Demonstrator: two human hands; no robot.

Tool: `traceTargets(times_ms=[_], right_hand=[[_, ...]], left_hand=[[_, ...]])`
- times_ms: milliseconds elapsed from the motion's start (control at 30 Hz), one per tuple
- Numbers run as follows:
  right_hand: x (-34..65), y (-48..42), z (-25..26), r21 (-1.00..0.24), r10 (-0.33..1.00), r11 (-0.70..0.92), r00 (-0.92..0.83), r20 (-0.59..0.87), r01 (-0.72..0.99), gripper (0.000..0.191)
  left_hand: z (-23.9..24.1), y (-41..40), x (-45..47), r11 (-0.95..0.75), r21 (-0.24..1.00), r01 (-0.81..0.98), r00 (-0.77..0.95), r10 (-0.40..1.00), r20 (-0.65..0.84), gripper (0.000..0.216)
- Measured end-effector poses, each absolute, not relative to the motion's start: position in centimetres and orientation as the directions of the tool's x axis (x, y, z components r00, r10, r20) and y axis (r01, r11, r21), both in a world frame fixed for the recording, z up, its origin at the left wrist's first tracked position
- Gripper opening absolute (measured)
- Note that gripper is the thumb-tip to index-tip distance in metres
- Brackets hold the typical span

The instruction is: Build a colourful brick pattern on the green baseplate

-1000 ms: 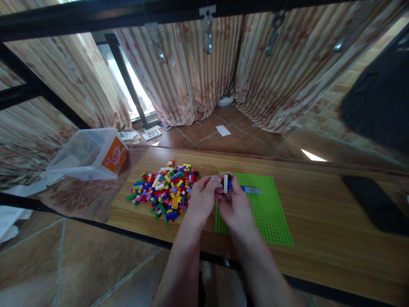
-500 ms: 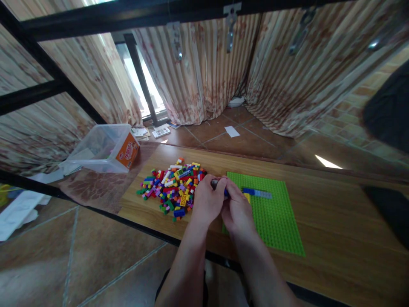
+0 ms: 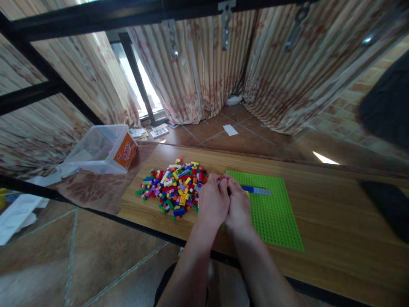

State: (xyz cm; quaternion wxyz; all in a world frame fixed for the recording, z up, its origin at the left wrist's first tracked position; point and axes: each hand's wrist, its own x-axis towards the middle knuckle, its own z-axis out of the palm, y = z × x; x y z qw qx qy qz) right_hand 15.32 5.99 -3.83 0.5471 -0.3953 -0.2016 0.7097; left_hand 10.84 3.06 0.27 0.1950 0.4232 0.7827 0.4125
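Observation:
My left hand (image 3: 214, 199) and my right hand (image 3: 238, 202) are pressed together over the near-left part of a green studded baseplate (image 3: 277, 221). The fingers of both are closed around small toy building bricks, which they almost wholly cover; only a dark sliver shows between the fingertips. To the right of my right hand, a row of blue and grey bricks (image 3: 255, 190) lies on the baseplate, with a bit of a yellow brick beside my knuckles. A heap of mixed coloured bricks (image 3: 171, 187) spreads just left of my left hand.
The wooden table (image 3: 332, 221) carries all this, with a dark flat object (image 3: 383, 209) at its right end. A clear plastic bin (image 3: 102, 149) with an orange label stands at the left on a brown cloth (image 3: 92, 187). A black metal frame (image 3: 128, 15) crosses above.
My hands have drawn closer together and turned slightly, so the dark and blue pieces seen between them before are now mostly covered. The view has shifted a little.

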Motion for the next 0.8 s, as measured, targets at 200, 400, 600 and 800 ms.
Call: traceTargets(times_ms=[200, 400, 600, 800], right_hand=[[15.5, 6.6, -4.5, -0.606, 0.867, -0.484, -0.251, -0.43, -0.632, 0.025], [14.9, 6.1, -3.5, -0.576, 0.814, -0.581, -0.399, -0.422, -0.575, 0.034], [13.8, 4.7, -2.5, -0.692, 0.864, -0.495, -0.378, -0.332, -0.525, 0.028], [13.3, 3.8, -2.6, -0.737, 0.851, -0.477, -0.462, -0.25, -0.479, 0.034]], left_hand=[[-0.5, 3.0, 9.3, 0.24, 0.867, 0.437, -0.575, 0.815, 0.064, 0.016], [-1.0, 2.4, 6.0, 0.253, 0.899, 0.358, -0.616, 0.788, 0.024, 0.017], [-0.7, 1.3, 3.7, 0.362, 0.844, 0.396, -0.691, 0.722, 0.014, 0.014], [-0.6, 0.7, 2.7, 0.442, 0.779, 0.445, -0.732, 0.68, 0.033, 0.014]])
